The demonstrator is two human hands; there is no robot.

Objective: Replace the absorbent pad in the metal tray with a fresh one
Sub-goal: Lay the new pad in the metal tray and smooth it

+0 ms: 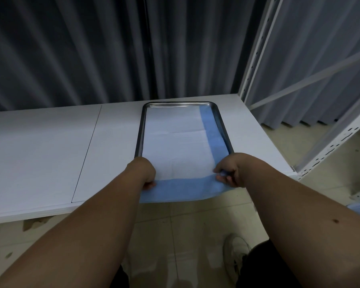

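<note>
A metal tray (180, 104) lies lengthwise on the white table, its near end under my hands. A white absorbent pad (175, 140) with a blue border lies inside it; the blue edge runs along the right side and hangs over the table's front edge. My left hand (142, 171) grips the pad's near left corner, fingers curled under. My right hand (229, 172) pinches the near right corner between thumb and fingers.
The white table (40, 152) stretches left with a seam in it. A white slotted metal rack (324, 142) stands at the right. Grey curtains hang behind. My shoe (235, 254) is on the tiled floor below.
</note>
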